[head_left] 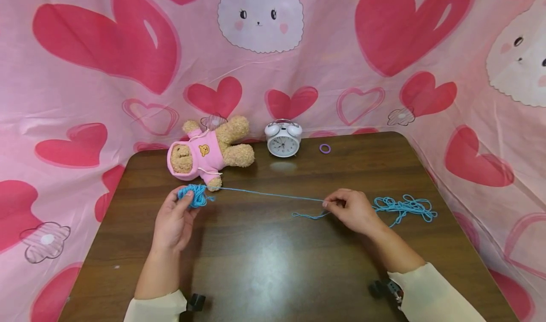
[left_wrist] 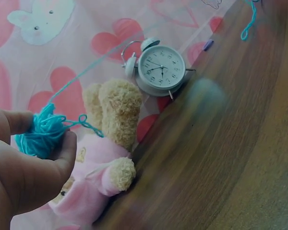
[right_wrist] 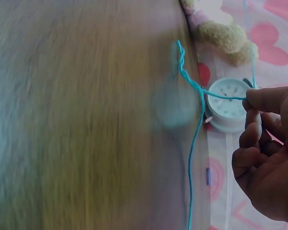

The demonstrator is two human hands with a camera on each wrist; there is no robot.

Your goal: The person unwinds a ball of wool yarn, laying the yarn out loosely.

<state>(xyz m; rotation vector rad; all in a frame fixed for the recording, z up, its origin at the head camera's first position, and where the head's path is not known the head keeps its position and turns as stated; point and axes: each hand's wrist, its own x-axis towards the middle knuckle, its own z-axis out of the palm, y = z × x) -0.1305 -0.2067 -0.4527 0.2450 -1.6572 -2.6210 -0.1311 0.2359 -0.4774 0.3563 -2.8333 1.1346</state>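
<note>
A small bundle of blue yarn [head_left: 195, 195] is gripped between the thumb and fingers of my left hand [head_left: 174, 220], above the table's left half. From it a single strand [head_left: 268, 194] runs taut across to my right hand [head_left: 353, 210], where thumb and forefinger pinch it. In the right wrist view, a twisted loop of yarn [right_wrist: 183, 67] hangs off the pinched strand. Loose coils of the same yarn [head_left: 405, 208] lie on the table to the right of my right hand. A short loop end [head_left: 309, 215] shows left of that hand.
A teddy bear in a pink hoodie [head_left: 209, 151] lies at the back left, just beyond my left hand. The white alarm clock [head_left: 283, 139] stands at the back middle, with a purple ring [head_left: 325, 148] to its right. Pink heart-patterned cloth [head_left: 324, 76] surrounds the brown table [head_left: 256, 265].
</note>
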